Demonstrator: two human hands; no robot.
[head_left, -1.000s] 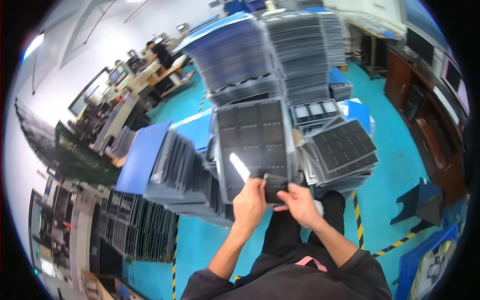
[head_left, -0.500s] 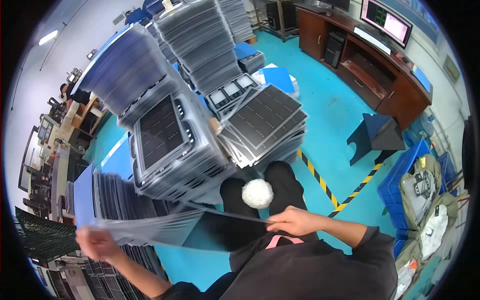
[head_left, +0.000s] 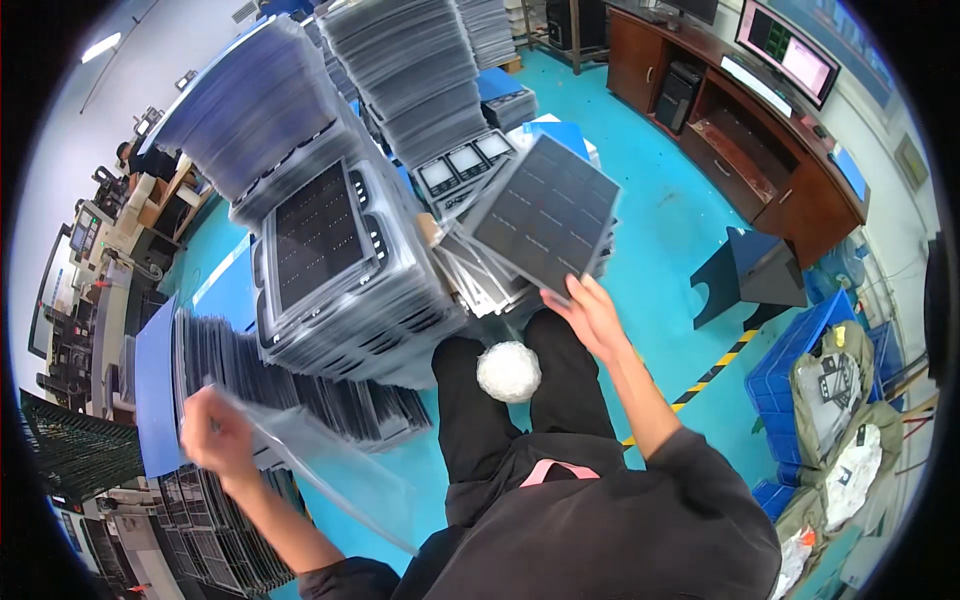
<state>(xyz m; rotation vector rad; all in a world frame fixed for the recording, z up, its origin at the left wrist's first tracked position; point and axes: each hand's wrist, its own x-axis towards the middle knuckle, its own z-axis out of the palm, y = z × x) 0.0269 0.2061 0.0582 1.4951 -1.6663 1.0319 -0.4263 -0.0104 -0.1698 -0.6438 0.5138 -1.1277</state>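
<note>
My left hand (head_left: 216, 436), a little blurred, is closed on a clear plastic film (head_left: 335, 472) that droops toward my lap. My right hand (head_left: 592, 314) reaches forward and grips the near edge of a thin dark rectangular panel (head_left: 548, 212) printed with rows of small marks. That panel lies over or just above a pile of similar sheets (head_left: 480, 278) with uneven edges; whether it touches them I cannot tell. Left of this pile, a taller stack of film-separated sheets (head_left: 372, 318) has another dark panel (head_left: 318, 240) on top. A white wrapped ball (head_left: 509, 372) rests between my thighs.
Tall stacks of sheets (head_left: 405, 80) rise at the back. Upright sheets (head_left: 235, 360) stand at left beside a blue board (head_left: 158, 385). To the right are a black stand (head_left: 748, 280), a blue crate (head_left: 800, 390) and a wooden desk (head_left: 790, 180). Another person (head_left: 150, 160) is far left.
The dark panel has come away from the clear film. My right hand has carried it forward to the right-hand pile. My left hand keeps the film, which now hangs loose.
</note>
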